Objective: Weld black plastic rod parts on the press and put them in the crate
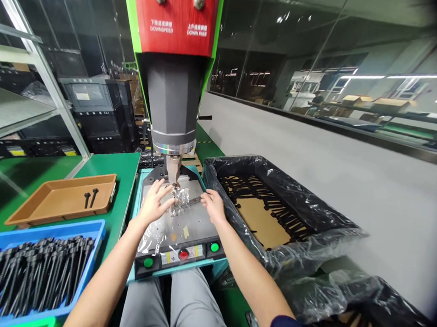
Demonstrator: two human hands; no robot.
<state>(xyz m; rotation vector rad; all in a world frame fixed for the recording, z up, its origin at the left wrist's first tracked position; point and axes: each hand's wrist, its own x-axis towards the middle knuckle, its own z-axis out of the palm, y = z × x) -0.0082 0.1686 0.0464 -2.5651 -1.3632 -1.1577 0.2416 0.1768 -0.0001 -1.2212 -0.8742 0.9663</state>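
Observation:
My left hand (154, 205) is over the left side of the machine's metal base plate (198, 227), fingers spread and holding nothing I can see. Just right of it, clear crinkled plastic film (179, 201) lies below the tip of the machine's welding horn (173, 169). On the plate's right side my right hand (214, 207) is closed, thumb and fingers pinched together. A thin dark piece seems to show at its fingertips, too small to name. Two green buttons (214, 247) and a red button (183, 254) line the front of the base.
At left, an orange tray (63, 214) holds two black bolt-like parts (90, 198). A blue bin (97, 234) nearer me is full of long black parts (32, 270). Right of the machine stands a plastic-lined black crate (313, 206) with black parts on cardboard; another crate (392, 303) is nearer.

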